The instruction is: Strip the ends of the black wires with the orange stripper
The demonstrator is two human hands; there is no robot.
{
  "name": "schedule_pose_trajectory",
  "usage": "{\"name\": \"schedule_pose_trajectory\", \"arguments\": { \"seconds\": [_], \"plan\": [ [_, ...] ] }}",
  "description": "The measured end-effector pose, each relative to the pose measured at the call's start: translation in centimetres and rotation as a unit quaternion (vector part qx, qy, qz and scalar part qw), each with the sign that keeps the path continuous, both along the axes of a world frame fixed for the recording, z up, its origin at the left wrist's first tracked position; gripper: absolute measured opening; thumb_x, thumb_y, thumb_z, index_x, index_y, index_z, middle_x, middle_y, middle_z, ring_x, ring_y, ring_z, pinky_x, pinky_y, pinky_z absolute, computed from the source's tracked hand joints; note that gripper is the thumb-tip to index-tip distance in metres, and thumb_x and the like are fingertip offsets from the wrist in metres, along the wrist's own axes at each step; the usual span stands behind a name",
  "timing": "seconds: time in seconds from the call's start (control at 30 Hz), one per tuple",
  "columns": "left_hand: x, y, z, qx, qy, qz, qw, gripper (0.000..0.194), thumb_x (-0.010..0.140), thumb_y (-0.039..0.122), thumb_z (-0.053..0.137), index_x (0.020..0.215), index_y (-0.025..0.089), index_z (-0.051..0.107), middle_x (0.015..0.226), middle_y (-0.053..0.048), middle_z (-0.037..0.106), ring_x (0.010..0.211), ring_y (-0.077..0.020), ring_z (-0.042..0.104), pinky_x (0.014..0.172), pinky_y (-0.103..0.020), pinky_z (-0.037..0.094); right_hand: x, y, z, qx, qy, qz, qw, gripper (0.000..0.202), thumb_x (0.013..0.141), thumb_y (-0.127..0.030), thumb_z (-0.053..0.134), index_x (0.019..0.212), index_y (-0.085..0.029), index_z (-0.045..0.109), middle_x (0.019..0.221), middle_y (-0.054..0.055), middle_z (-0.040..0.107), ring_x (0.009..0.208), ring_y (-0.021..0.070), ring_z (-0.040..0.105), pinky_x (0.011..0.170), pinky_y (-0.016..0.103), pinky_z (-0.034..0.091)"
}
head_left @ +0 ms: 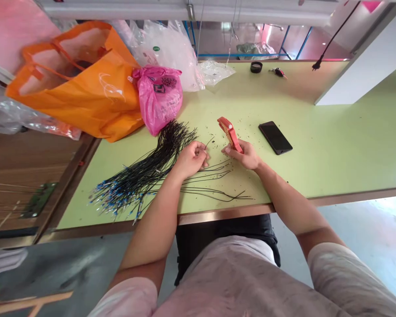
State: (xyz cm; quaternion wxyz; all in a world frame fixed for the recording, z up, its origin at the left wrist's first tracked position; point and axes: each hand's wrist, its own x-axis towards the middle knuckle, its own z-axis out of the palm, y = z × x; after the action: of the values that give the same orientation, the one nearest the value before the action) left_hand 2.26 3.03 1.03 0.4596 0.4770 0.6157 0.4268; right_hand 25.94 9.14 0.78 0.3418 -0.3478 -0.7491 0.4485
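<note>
My left hand (pixel 193 158) is closed on a thin black wire (pixel 210 142), whose end sticks out past the fingertips toward the upper right. In my right hand (pixel 246 155) is a red hand tool (pixel 230 133), its head pointing up and to the left. A thick bundle of black wires (pixel 152 165) with blue and silvery ends lies on the green table to the left, partly behind my left forearm. Several loose wires (pixel 218 192) stretch to the right below my hands. Small dark scraps are scattered around the tool.
A black phone (pixel 275 138) lies right of my right hand. At the back left stand an orange bag (pixel 86 88), a pink plastic bag (pixel 161 97) and clear plastic bags (pixel 174 53). Farther back are a black ring (pixel 256 67), keys (pixel 277 72) and a white upright panel (pixel 359 57).
</note>
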Motion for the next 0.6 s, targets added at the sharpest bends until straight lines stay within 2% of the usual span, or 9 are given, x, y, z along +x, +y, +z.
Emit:
{"name": "schedule_pose_trajectory", "arguments": {
  "seconds": [0.1, 0.2, 0.27, 0.33, 0.43, 0.6],
  "plan": [
    [0.0, 0.6, -0.2, -0.005, -0.053, 0.061, 0.997, 0.017, 0.090, 0.019, 0.075, 0.100, 0.020, 0.061, 0.078, -0.002, 0.075, 0.051, -0.0140, 0.069, 0.044, -0.021, 0.052, 0.1, -0.7, 0.6, 0.020, -0.008, 0.102, 0.995, 0.037, 0.097, -0.057, 0.069, 0.092, -0.021, 0.063, 0.090, 0.005, 0.071, 0.083, 0.0197, 0.066, 0.077, 0.036, 0.055],
    [-0.1, 1.1, -0.6, -0.001, -0.110, 0.080, 0.991, 0.020, 0.089, 0.022, 0.079, 0.096, 0.019, 0.061, 0.074, -0.001, 0.074, 0.051, -0.0145, 0.069, 0.046, -0.022, 0.054, -0.1, -1.5, 1.0, 0.068, -0.071, 0.171, 0.980, 0.022, 0.092, -0.040, 0.071, 0.098, -0.019, 0.067, 0.094, 0.006, 0.072, 0.081, 0.0198, 0.065, 0.076, 0.035, 0.053],
    [-0.4, 1.4, -0.8, 0.001, -0.141, 0.089, 0.986, 0.023, 0.087, 0.025, 0.081, 0.095, 0.019, 0.061, 0.073, -0.001, 0.073, 0.052, -0.0153, 0.070, 0.047, -0.024, 0.056, -0.4, -2.1, 1.2, 0.105, -0.120, 0.202, 0.966, 0.022, 0.085, -0.031, 0.074, 0.102, -0.018, 0.070, 0.094, 0.006, 0.072, 0.082, 0.0208, 0.065, 0.078, 0.036, 0.052],
    [-0.8, 1.8, -0.8, 0.001, -0.162, 0.110, 0.981, 0.025, 0.087, 0.028, 0.082, 0.096, 0.019, 0.060, 0.075, -0.001, 0.073, 0.052, -0.0156, 0.070, 0.048, -0.026, 0.058, -0.6, -2.5, 1.3, 0.136, -0.146, 0.235, 0.951, 0.027, 0.080, -0.026, 0.075, 0.106, -0.019, 0.072, 0.097, 0.007, 0.074, 0.090, 0.0234, 0.066, 0.088, 0.039, 0.053],
    [-1.7, 2.2, -0.7, 0.025, -0.186, 0.157, 0.970, 0.026, 0.088, 0.029, 0.081, 0.096, 0.020, 0.059, 0.077, 0.001, 0.071, 0.053, -0.0132, 0.068, 0.050, -0.026, 0.059, -0.9, -3.0, 1.4, 0.162, -0.162, 0.266, 0.936, 0.027, 0.078, -0.024, 0.075, 0.105, -0.019, 0.073, 0.097, 0.008, 0.075, 0.093, 0.0250, 0.067, 0.094, 0.041, 0.052],
    [-3.1, 2.7, -0.4, 0.095, -0.247, 0.225, 0.938, 0.028, 0.083, 0.031, 0.082, 0.094, 0.021, 0.058, 0.073, 0.006, 0.065, 0.052, -0.0086, 0.062, 0.048, -0.019, 0.052, -1.0, -3.6, 1.6, 0.169, -0.184, 0.278, 0.927, 0.017, 0.081, -0.027, 0.076, 0.095, -0.020, 0.071, 0.089, 0.006, 0.071, 0.083, 0.0223, 0.061, 0.082, 0.037, 0.051]
  ]
}}
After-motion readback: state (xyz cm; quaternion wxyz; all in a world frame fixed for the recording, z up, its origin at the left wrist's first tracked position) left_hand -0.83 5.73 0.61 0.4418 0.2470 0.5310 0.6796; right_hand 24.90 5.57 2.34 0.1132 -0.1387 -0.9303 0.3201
